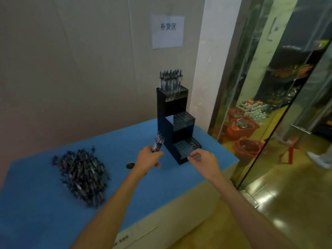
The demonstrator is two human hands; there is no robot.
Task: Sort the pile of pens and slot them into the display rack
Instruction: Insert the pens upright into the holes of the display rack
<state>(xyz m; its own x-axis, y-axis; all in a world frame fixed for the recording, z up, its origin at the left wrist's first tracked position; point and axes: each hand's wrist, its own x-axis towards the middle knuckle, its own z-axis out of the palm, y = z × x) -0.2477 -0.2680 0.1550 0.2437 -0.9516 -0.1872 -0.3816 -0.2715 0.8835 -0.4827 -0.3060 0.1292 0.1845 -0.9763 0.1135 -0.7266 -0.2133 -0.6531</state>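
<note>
Pens point(157, 143), slim, seemingly plastic, bundled in left hand point(148, 157).

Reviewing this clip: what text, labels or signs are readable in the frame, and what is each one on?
"补货区": printed in dark characters on the white paper sign stuck to the wall above the black pen rack.
Small dark print on the front edge of the table: too small and blurred to read.
Markings on the pens in the pile: too blurred to read.
</note>
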